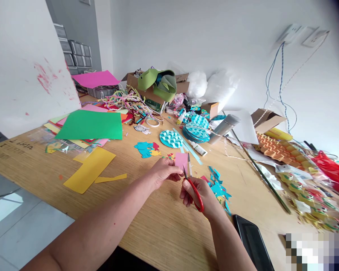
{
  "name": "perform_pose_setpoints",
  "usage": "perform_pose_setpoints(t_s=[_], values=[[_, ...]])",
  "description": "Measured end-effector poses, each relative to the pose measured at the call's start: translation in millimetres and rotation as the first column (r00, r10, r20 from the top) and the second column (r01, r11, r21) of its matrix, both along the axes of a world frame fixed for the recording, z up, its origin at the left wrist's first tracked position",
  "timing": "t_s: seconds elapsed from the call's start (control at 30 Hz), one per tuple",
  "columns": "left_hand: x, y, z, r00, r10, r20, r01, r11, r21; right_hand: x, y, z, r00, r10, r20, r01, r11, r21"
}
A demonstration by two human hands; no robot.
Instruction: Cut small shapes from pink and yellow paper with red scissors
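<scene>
1. Scissors (pixel 197 194), red-handled, are sitting in right hand (pixel 206 192).
2. Left hand (pixel 166 173) is bunching fingers alongside; can't tell what it's holding.
3. Pink paper (pixel 181 159) is showing just behind blade tips.
4. Blue scraps (pixel 218 189) are lying beside right hand.
5. Green sheet (pixel 92 125) is lying far left on tabletop (pixel 158 226).

Nothing can be read with certainty: at nine o'clock, near the left edge of the wooden tabletop (pixel 147 195), a line of dark handwritten characters (pixel 19 144) stands directly on the wood, with fainter, smaller marks (pixel 7 153) just beneath it, neither clear enough to make out. The white glue tube (pixel 199 148) toward four o'clock from the centre and the glue bottle (pixel 180 117) toward one o'clock carry labels too small to decipher.
</scene>
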State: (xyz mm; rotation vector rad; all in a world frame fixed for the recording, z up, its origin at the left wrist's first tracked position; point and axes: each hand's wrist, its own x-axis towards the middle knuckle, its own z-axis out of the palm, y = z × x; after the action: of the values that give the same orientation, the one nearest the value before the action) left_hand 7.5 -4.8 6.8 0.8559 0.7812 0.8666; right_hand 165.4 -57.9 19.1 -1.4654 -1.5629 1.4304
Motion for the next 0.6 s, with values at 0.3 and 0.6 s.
perform_pose_setpoints(t_s=[0.3,0.6], values=[[0.0,0.5,0.1,1.000,-0.007,-0.003,0.007,1.000,-0.015,-0.5,1.1,-0.8,1.000,-0.010,0.006,0.010,1.000,0.001],[0.4,1.4,-1.2,1.000,-0.012,-0.002,0.012,1.000,-0.016,2.0,-0.2,-2.4,1.000,0.005,-0.006,-0.005,1.000,0.009]])
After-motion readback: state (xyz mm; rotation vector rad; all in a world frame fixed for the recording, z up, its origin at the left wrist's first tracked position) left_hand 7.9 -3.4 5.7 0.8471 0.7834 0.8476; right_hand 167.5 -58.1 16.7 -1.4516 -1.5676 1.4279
